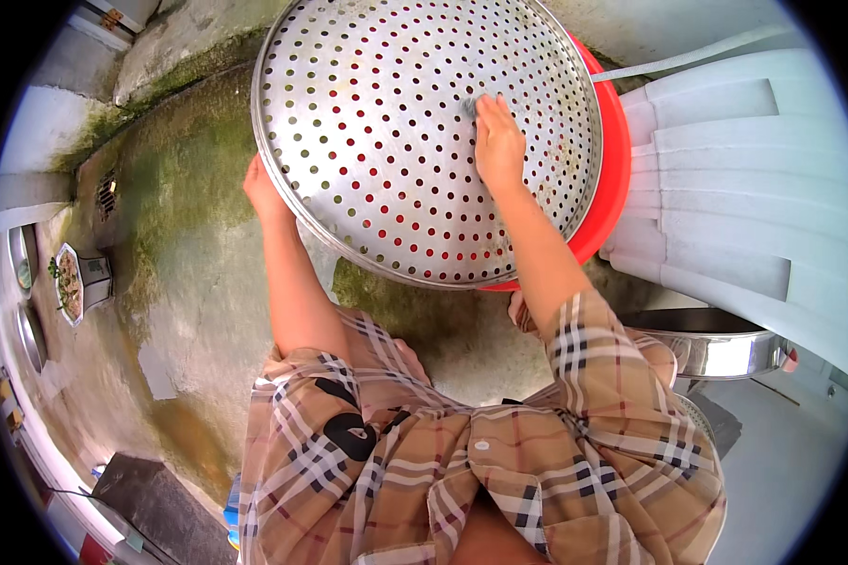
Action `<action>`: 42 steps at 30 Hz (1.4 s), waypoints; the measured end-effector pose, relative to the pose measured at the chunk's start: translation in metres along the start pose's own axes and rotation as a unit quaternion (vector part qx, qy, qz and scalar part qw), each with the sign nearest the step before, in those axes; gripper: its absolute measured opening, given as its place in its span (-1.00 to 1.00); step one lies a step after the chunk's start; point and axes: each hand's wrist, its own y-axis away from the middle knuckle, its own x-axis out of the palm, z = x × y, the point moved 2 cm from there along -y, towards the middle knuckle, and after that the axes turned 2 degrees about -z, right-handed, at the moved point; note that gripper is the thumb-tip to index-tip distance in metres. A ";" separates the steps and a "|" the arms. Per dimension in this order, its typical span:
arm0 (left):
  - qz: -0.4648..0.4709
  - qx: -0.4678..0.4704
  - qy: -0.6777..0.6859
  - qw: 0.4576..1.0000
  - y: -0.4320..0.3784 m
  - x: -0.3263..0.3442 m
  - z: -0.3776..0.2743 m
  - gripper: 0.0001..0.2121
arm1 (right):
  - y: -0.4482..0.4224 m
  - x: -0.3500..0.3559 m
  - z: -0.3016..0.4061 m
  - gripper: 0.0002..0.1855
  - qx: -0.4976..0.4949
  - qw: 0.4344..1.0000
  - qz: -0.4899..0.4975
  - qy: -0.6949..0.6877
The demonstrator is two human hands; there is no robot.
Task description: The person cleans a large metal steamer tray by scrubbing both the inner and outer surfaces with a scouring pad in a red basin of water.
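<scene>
A large round perforated metal steamer tray [396, 141] is tilted in front of me, partly over a red plastic basin [611, 162]. My left hand [263, 185] grips its left rim, the fingers hidden behind the metal. My right hand [500, 145] presses a small grey scouring pad [470, 106] against the tray's surface, right of its middle. Red shows through many of the tray's holes. Brownish stains mark the tray's right part.
A large pale ribbed plastic container [721, 169] stands at the right, with a steel pan [721, 349] below it. A pale hose [685, 58] runs at the upper right. Potted plant [74, 286] and floor drain [107, 195] are at the left. The concrete floor [198, 282] has green, mossy patches.
</scene>
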 end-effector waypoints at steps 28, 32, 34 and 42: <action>0.001 0.001 0.013 1.000 0.004 -0.024 -0.007 -0.78 | 0.022 0.024 0.029 -0.79 -0.039 0.999 0.004 -0.036; 0.020 0.000 0.012 1.000 0.011 0.002 -0.006 -0.80 | -0.030 0.029 -0.001 -0.77 -0.042 0.998 -0.015 -0.039; 0.024 -0.004 0.018 1.000 0.010 0.011 -0.001 -0.82 | -0.062 0.036 -0.012 -0.77 -0.041 0.999 -0.032 -0.015; -0.014 -0.014 -0.009 1.000 0.002 -0.019 -0.003 -0.83 | -0.028 0.046 0.023 -0.78 -0.085 0.995 -0.009 -0.054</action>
